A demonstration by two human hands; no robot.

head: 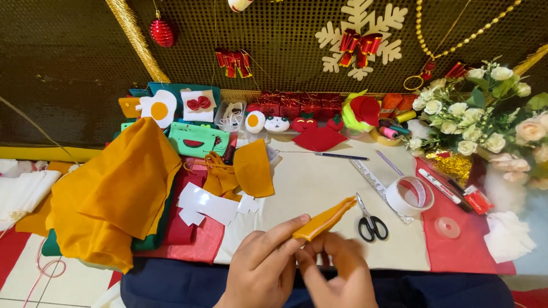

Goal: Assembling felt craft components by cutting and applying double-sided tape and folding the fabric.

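Observation:
A small folded piece of mustard-yellow felt [326, 218] is pinched between both hands just above the table's near edge. My left hand [264, 265] holds its lower end with thumb and forefinger. Close beside it, my right hand [337, 271] grips the same end from below, fingers curled. The felt's free tip points up and right toward black-handled scissors [371, 222] lying on the cream cloth.
A heap of mustard felt [117, 191] over green and red sheets lies at left, with white paper cut-outs [206, 204]. A tape roll [410, 195], ruler [372, 181], pen [341, 155], thread spools, small felt figures and a white flower bouquet [485, 117] fill the back and right.

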